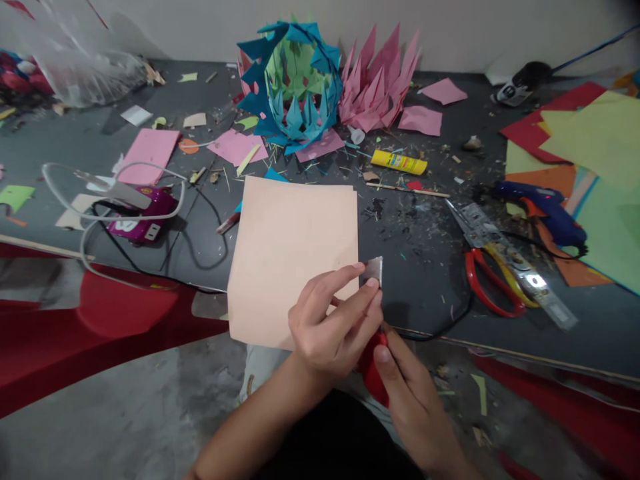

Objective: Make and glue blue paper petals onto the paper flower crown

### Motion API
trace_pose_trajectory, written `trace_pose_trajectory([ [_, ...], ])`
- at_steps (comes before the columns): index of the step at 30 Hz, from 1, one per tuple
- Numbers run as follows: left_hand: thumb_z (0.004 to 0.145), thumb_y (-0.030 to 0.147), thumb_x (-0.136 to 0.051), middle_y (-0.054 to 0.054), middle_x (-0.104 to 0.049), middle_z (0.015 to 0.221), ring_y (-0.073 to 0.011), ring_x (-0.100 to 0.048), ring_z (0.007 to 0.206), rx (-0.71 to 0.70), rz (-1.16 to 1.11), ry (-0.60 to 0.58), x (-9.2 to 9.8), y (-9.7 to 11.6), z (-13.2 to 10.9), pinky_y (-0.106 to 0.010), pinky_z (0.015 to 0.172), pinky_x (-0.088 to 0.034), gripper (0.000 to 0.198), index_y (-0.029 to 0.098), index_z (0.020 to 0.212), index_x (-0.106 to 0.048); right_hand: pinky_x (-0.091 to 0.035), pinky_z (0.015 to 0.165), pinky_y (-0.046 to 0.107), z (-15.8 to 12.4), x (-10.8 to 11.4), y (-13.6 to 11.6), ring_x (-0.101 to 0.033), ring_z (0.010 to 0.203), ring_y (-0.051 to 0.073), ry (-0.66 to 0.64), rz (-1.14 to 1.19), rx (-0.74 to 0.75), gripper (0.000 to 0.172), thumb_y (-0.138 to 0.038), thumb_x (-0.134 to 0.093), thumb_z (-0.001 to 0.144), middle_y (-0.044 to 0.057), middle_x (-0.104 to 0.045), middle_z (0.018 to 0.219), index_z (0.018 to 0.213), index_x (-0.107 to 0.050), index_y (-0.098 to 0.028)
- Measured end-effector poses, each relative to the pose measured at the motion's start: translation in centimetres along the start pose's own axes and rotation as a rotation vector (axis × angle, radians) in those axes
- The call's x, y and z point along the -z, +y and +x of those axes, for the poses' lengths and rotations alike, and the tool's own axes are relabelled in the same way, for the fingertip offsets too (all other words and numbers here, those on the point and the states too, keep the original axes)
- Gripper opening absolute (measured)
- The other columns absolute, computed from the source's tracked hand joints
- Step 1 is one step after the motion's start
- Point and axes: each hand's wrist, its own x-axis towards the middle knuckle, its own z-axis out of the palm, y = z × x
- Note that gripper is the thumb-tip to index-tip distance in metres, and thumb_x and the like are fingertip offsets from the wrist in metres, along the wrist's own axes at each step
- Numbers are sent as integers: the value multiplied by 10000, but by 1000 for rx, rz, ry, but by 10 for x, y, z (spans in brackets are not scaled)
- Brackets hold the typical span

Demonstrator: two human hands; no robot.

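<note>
My right hand (407, 383) grips the red handle of a utility knife (376, 373) near the table's front edge. The metal blade points away from me, its end showing past my left fingertips. My left hand (335, 317) is closed at the blade, with fingertips against it; the thumb is mostly hidden. Beneath and left of that hand lies a stack of peach paper (300, 233), its near end sticking out over the table edge. Part of the knife between my hands is hidden by my left fingers.
Blue and pink folded-paper pieces (327, 100) stand at the back. A yellow glue stick (399, 162), red-handled scissors (493, 280), a metal ruler (525, 273) and a blue glue gun (543, 203) lie to the right. A purple power adapter (143, 213) with cables sits left. Coloured sheets (595, 153) pile far right.
</note>
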Motion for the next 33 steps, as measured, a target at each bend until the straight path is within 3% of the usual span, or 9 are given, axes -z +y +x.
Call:
trace_pose_trajectory([
  [8, 696, 95, -694, -56, -629, 998, -141, -619, 856, -49, -18, 62, -5, 0, 1, -213, 601, -564, 216, 156, 897, -642, -387, 1009, 379, -3, -3, 6, -503, 1168, 218, 38, 195, -120, 405, -410, -388, 914, 76, -563, 1259, 1255, -524, -237],
  [14, 694, 135, -710, -42, -626, 918, -138, -624, 831, -32, 8, 85, -3, 1, 6, -206, 579, -555, 180, 167, 849, -623, -422, 976, 348, -4, -1, 4, -515, 1158, 215, 28, 276, -162, 410, -452, -407, 900, 57, -571, 1254, 1240, -543, -266],
  [19, 712, 137, -690, -67, -625, 1009, -152, -617, 867, -46, 33, 52, -2, 0, 6, -212, 570, -548, 251, 174, 954, -634, -440, 945, 328, -4, -1, 3, -531, 1126, 206, 28, 270, -135, 376, -427, -410, 908, 51, -590, 1219, 1215, -560, -271],
  [25, 705, 127, -682, -68, -627, 1073, -166, -595, 909, -55, 24, -1, -1, 0, 2, -226, 579, -534, 229, 178, 926, -655, -396, 992, 348, -2, -3, 5, -510, 1145, 202, 39, 245, -106, 367, -412, -410, 912, 54, -573, 1236, 1218, -555, -271],
  [33, 698, 137, -690, -77, -634, 1027, -159, -602, 901, -80, -7, 3, -1, 1, 3, -228, 596, -543, 193, 154, 883, -640, -434, 955, 355, 0, -2, 2, -518, 1142, 212, 9, 295, -122, 399, -425, -388, 916, 73, -584, 1223, 1246, -536, -257],
])
